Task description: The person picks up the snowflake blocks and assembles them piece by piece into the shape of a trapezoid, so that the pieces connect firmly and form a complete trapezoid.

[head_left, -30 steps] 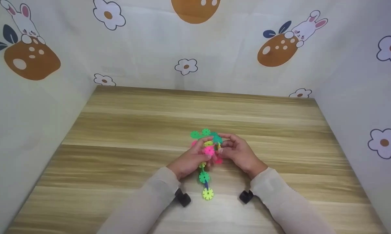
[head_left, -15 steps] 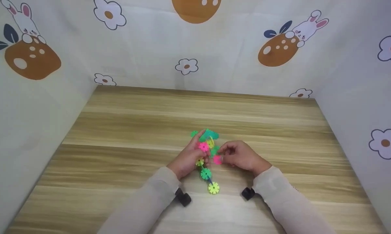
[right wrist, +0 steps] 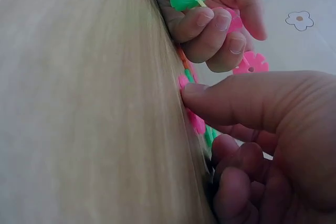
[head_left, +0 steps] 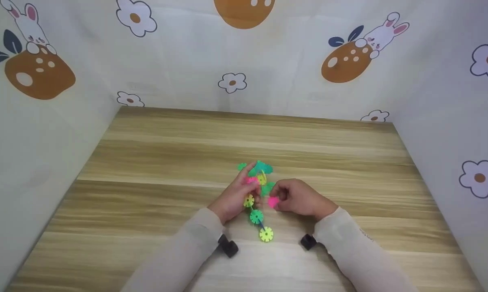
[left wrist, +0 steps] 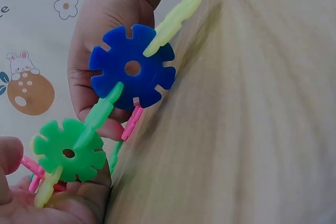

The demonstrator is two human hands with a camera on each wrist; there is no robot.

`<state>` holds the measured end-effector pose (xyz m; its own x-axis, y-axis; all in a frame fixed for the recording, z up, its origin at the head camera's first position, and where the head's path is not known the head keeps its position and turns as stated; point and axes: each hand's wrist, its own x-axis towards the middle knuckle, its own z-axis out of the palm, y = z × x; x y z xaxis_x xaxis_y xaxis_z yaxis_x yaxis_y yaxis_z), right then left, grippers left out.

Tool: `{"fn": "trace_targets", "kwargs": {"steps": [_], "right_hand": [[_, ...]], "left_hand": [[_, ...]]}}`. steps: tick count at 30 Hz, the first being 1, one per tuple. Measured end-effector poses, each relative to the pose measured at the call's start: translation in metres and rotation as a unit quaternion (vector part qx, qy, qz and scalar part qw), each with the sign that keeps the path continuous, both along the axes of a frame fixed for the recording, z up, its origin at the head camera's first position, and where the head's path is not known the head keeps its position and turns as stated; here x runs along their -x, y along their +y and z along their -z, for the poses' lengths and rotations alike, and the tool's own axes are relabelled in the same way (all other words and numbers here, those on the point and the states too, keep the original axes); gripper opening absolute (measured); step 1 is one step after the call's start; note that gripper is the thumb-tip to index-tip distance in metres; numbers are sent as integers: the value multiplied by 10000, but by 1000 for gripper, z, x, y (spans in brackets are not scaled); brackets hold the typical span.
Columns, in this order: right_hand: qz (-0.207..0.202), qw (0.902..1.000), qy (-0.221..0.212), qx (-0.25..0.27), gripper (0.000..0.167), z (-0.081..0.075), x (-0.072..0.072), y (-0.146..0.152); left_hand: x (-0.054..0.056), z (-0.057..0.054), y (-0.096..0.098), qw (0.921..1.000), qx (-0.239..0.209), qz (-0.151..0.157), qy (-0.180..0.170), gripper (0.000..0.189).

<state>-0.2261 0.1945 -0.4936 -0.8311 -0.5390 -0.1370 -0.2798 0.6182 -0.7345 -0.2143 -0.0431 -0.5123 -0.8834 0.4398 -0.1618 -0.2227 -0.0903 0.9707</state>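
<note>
A chain of notched plastic discs, with a yellow end disc point(head_left: 266, 234) and a green disc point(head_left: 256, 216), trails toward the person from my left hand point(head_left: 233, 198). The fingers of that hand are curled round the chain near a pink disc point(right wrist: 231, 20). A large blue disc point(left wrist: 133, 66) hangs in the chain in the left wrist view. Low by the tabletop, my right hand point(head_left: 302, 198) pinches another pink disc point(head_left: 273, 202), thumb on its face in the right wrist view. Green discs point(head_left: 267, 188) lie just beyond it. Overlap with the fingers hides how some discs join.
Teal-green discs point(head_left: 261, 168) and a small green disc point(head_left: 242, 166) stand past the left fingertips. The wood-grain table point(head_left: 166, 162) is walled by printed cloth point(head_left: 179, 73) at the back and sides. Black wrist cameras point(head_left: 228, 246) hang under both sleeves.
My right hand has come away from the teal discs, down and toward the person, and now pinches the pink disc. The chain's yellow end has swung slightly right and away from the person.
</note>
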Motion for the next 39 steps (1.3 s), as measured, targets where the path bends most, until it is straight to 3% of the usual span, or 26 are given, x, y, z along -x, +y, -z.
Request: {"fn": "trace_targets", "kwargs": {"steps": [4,7,13,17,31,39], "right_hand": [[120,9993,-199,293,17,2,1,0],[347,9925,-660,968,12,7,2,0],[893,9490,-1431,2664,25,16,4,-1],[960,9346,-1523,3069,34,19,4,-3],[790,9289,-1579,3255,57,17,2,-3],[692,9266,-1448,3402,80,21,4,-3]], "left_hand": [[0,1,-1,9999,64,61,123,63],[0,2,-1,9996,165,100,205,64],[-1,1,-1,9991,258,236,238,64],[-1,0,0,9989,201,367,222,63],[-1,1,-1,9978,157,580,268,61],[0,2,-2,9964,270,716,355,61]]}}
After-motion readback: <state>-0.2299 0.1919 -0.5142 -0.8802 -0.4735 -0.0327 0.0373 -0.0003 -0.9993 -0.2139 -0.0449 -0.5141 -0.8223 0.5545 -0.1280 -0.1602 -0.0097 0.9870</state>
